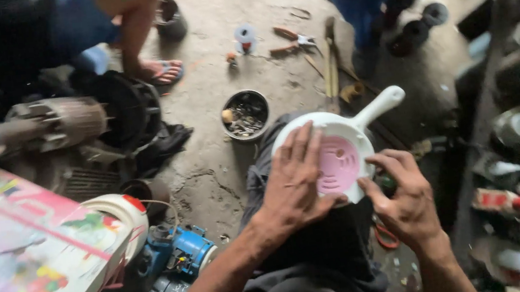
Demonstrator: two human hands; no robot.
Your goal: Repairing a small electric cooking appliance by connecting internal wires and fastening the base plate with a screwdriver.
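On the person's lap, a white round part with a pink middle (337, 157) is pressed down by the flat, spread left hand (294, 178). Its edge is gripped by the right hand (407, 201), perhaps around a small dark tool (385, 184).

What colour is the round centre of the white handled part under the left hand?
Pink, ringed by the white handled part, beside the left hand; head view.

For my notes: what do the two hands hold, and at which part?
Both hold a white round part with a pink middle. The left hand lies flat on it; the right hand grips its lower right rim.
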